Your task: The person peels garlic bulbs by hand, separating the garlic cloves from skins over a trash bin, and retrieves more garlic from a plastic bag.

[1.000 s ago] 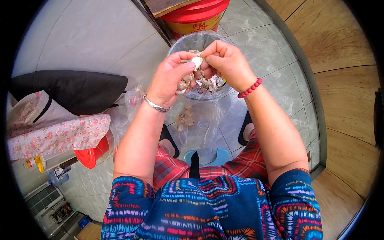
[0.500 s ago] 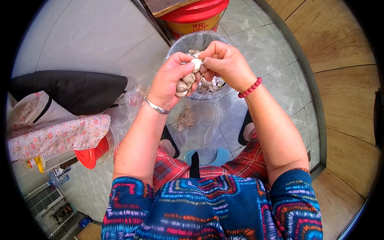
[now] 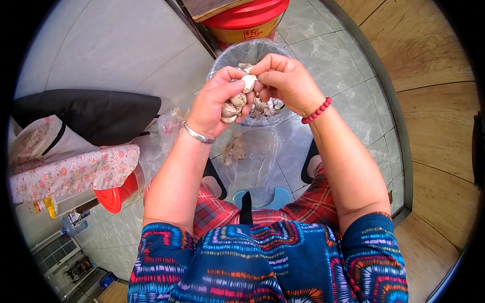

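Note:
Several garlic bulbs (image 3: 234,107) lie in the palm of my left hand (image 3: 213,101). Between its thumb and index finger sits a whiter garlic clove (image 3: 248,82) with a bare, smooth surface. My right hand (image 3: 288,83) is closed in a pinch at the right edge of that clove; what lies between its fingertips is too small to make out. Both hands are over a bin (image 3: 222,59) lined with clear plastic. Garlic skins (image 3: 265,107) show inside the bin below my fingers.
A clear plastic bag (image 3: 255,151) with pale brown scraps lies on the tiled floor between my feet. Beyond the bin stands a red-lidded bucket (image 3: 247,22). To the left are a floral cloth (image 3: 76,171) and a red container (image 3: 118,194); a wood-patterned panel (image 3: 434,101) curves along the right.
My right hand has shifted very slightly down and stays pinched at the clove. The left hand keeps its hold on the garlic almost without moving.

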{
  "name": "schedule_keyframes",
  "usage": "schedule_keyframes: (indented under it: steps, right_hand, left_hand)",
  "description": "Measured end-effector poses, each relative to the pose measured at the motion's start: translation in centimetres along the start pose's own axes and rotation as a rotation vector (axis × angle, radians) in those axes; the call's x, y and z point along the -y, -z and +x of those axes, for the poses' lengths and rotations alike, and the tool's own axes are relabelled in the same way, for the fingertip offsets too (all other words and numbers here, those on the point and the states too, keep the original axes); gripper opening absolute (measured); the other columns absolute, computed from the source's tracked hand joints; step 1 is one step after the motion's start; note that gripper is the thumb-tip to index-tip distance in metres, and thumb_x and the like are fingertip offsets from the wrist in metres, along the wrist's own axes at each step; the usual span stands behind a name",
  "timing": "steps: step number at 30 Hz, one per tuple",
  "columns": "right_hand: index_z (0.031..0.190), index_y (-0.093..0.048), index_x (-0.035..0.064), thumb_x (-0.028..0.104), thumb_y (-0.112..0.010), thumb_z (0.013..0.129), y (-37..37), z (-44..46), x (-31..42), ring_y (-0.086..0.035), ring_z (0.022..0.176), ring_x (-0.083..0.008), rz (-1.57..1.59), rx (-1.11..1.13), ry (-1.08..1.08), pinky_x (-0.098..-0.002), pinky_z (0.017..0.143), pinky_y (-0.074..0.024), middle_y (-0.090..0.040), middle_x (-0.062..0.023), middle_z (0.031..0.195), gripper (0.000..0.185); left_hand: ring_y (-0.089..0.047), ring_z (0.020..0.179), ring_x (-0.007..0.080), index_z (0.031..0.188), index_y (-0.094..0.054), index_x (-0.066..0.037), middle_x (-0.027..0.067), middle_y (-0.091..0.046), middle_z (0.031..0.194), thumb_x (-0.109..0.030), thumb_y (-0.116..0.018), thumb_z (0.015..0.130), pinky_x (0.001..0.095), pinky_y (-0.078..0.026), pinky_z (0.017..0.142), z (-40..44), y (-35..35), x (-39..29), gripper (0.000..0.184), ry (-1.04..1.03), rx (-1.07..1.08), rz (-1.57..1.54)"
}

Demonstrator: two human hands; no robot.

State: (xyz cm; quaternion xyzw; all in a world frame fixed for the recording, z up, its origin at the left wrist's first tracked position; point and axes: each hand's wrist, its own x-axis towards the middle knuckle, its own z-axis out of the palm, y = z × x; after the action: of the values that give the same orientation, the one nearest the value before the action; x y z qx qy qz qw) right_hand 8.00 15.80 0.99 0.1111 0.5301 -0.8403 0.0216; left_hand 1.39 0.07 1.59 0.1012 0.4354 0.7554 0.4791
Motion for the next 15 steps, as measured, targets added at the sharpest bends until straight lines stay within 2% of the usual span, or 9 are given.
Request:
schedule_keyframes:
  steps: [4,6,14,15]
  right_hand:
    - [0.081,-0.057,0.0017,0.006,-0.057,0.075,-0.1,-0.1,0.2,-0.053,0.050,-0.0097,-0.034,-0.007,-0.014,-0.0202,0.046,-0.0416,-0.057,-0.0038,0.064,0.007]
    - [0.081,-0.057,0.0015,0.006,-0.057,0.075,-0.1,-0.1,0.2,-0.053,0.050,-0.0098,-0.015,0.001,-0.018,-0.0200,0.046,-0.0415,-0.057,-0.0039,0.064,0.007]
    - [0.083,-0.056,0.0008,0.007,-0.059,0.076,-0.7,-0.2,0.6,-0.053,0.053,-0.0094,0.098,0.011,-0.019,-0.0194,0.047,-0.0414,-0.058,-0.0037,0.065,0.010]
    - [0.084,-0.056,0.0003,0.008,-0.059,0.076,-0.9,-0.4,1.0,-0.053,0.054,-0.0086,-0.050,0.007,0.022,-0.0195,0.047,-0.0413,-0.059,-0.0038,0.066,0.012]
  left_hand:
    - [-0.054,0.053,0.0149,0.093,-0.045,-0.005,0.0101,-0.057,0.073,-0.014,-0.051,0.082,0.0246,-0.040,0.040,0.1,0.6,0.1,0.016,0.014,0.056,-0.030]
    - [-0.053,0.053,0.0171,0.097,-0.047,-0.006,0.0121,-0.057,0.081,-0.016,-0.051,0.081,0.0250,-0.039,0.040,0.1,0.9,0.3,0.020,0.015,0.090,-0.053]
    - [-0.052,0.055,0.0182,0.100,-0.046,-0.006,0.0119,-0.056,0.078,-0.020,-0.048,0.083,0.0257,-0.038,0.040,0.1,1.0,0.7,0.022,0.034,0.112,-0.206]
    - [-0.052,0.055,0.0183,0.100,-0.046,-0.006,0.0117,-0.055,0.078,-0.022,-0.047,0.083,0.0258,-0.038,0.040,0.2,1.1,0.8,0.023,0.045,0.108,-0.229]
